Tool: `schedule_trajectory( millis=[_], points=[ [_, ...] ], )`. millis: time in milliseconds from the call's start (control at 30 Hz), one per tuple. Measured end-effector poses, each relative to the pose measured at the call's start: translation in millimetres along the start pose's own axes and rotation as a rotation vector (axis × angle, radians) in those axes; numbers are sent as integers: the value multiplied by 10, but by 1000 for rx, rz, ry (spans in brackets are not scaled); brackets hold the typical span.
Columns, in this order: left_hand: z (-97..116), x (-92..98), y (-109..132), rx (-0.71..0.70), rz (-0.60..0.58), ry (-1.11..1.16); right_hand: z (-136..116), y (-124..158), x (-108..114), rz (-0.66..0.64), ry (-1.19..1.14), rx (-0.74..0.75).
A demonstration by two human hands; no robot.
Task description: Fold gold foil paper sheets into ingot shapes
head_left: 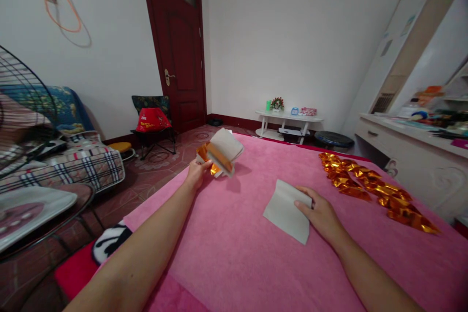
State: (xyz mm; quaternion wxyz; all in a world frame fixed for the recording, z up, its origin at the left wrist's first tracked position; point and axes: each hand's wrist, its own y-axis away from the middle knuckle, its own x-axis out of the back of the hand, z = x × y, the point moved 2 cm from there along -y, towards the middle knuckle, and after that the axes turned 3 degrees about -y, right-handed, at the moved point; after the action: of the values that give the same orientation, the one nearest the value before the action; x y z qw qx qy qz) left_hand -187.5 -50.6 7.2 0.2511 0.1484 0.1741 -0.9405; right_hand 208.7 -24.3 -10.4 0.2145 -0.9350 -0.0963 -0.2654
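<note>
My left hand [196, 173] is closed on a loose stack of foil paper sheets [227, 144], pale on one side and shiny gold-orange on the other. The stack fans out and curls above the far left part of the pink cloth. In my right hand [321, 213] a single pale grey-white paper sheet [287, 210] is pinched by its right edge, thumb on top and fingers behind. That sheet lies over the cloth, its gold side not showing. To the right of my right hand, folded gold foil pieces [338, 178] lie in rows.
The pink cloth [234, 253] covers the work surface. A white cabinet [398, 148] with items on top stands along the right. Left are a fan [22, 102], a tray [36, 204] on a round stand and a plaid-covered seat [91, 161]. A low white table [288, 117] stands beyond.
</note>
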Motion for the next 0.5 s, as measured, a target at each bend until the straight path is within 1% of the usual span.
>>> schedule_trajectory(
  millis=[233,500],
  points=[
    [-56,27,-34,6,-58,67,32,-14,-12,-6,14,-16],
    [-1,-11,15,45,-136,128,20,-12,-7,-3,6,-11]
  ],
)
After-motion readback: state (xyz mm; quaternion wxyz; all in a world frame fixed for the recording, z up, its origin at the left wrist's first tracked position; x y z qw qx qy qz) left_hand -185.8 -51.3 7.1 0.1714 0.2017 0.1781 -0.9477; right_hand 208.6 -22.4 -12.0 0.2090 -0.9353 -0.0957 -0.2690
